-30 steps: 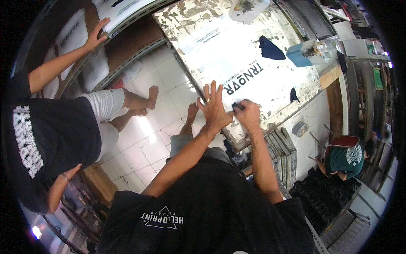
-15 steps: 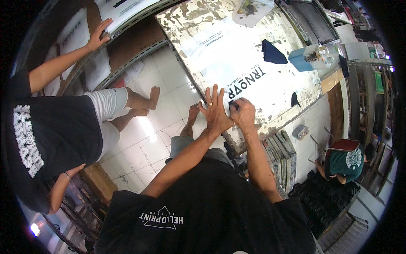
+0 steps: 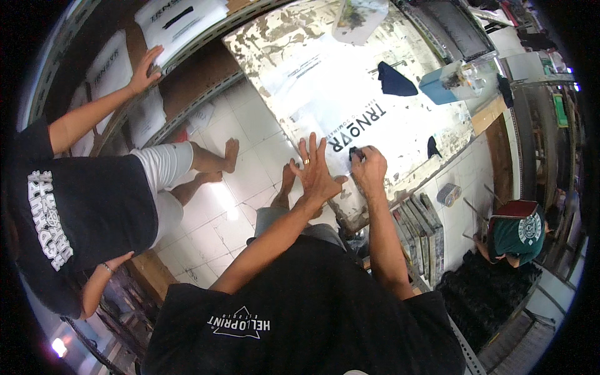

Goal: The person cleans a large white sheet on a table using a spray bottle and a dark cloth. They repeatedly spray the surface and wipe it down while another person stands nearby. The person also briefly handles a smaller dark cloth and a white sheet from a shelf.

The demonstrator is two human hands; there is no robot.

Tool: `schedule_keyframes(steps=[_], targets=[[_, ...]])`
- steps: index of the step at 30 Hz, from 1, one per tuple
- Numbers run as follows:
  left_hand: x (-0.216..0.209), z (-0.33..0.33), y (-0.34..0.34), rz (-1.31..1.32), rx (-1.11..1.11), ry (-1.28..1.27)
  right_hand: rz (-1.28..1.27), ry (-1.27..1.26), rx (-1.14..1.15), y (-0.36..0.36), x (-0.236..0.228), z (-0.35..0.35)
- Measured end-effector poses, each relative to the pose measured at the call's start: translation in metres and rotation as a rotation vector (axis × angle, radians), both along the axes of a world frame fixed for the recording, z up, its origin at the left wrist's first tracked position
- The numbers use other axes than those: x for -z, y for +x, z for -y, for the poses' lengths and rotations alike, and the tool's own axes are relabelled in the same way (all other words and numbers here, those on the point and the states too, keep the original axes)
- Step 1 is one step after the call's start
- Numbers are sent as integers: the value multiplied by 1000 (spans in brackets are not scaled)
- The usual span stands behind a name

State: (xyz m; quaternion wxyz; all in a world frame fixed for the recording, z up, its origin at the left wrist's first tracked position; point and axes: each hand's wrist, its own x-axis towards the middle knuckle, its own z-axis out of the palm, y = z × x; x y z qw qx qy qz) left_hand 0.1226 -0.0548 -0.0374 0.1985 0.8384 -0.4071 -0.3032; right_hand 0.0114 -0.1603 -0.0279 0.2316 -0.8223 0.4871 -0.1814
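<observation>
A translucent white plastic sheet [image 3: 331, 103] with black printed lettering lies on the paint-flaked table top. At its near edge my left hand [image 3: 316, 172] rests with the fingers spread, a ring on one of them, holding nothing. Beside it, just right of the lettering's near end, my right hand [image 3: 370, 167] pinches a small dark wad of cloth [image 3: 354, 154] against the sheet. Farther along the table [image 3: 253, 47] lies a navy cloth [image 3: 397, 81], and a smaller dark scrap [image 3: 434, 147] is near the right edge.
A blue-tinted clear container [image 3: 445, 86] stands at the table's right, another clear container [image 3: 359, 22] at the far side. Framed screens [image 3: 417, 228] lean below. On the left, a person [image 3: 100, 194] touches a shelf holding stacked printed sheets [image 3: 178, 22]. Another person [image 3: 515, 232] is at right.
My right hand has moved slightly right, and the dark cloth shows more beyond its fingers. The left hand's fingers have spread wider, a little apart from the right hand.
</observation>
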Motion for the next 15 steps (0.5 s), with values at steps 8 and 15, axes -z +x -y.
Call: schedule_keyframes(steps=[8, 15], targets=[[-6, -2, 5, -47, -117, -181, 285, 113, 302, -59, -21, 6], [-39, 66, 44, -32, -88, -676, 469, 138, 603, -100, -34, 13]])
